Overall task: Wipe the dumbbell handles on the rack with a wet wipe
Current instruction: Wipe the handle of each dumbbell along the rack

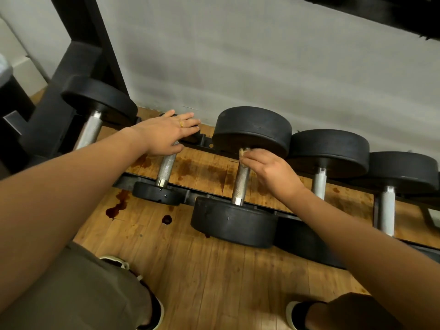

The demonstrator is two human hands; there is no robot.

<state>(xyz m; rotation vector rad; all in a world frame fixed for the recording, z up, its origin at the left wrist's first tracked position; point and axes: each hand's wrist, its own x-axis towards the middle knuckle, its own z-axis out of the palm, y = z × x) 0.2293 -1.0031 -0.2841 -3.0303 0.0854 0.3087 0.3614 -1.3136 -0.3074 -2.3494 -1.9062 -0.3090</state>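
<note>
wet wipe (242,151): crumpled, tan, atop knurled steel dumbbell handle (241,181) | dumbbells on low black rack (126,181)

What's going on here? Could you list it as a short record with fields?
Setting: black metal dumbbell rack low on a wooden plank floor
Left hand: open, resting flat on the small black dumbbell
Right hand: pinching a crumpled tan wet wipe against the knurled steel handle
Floor: dark red stains
</note>
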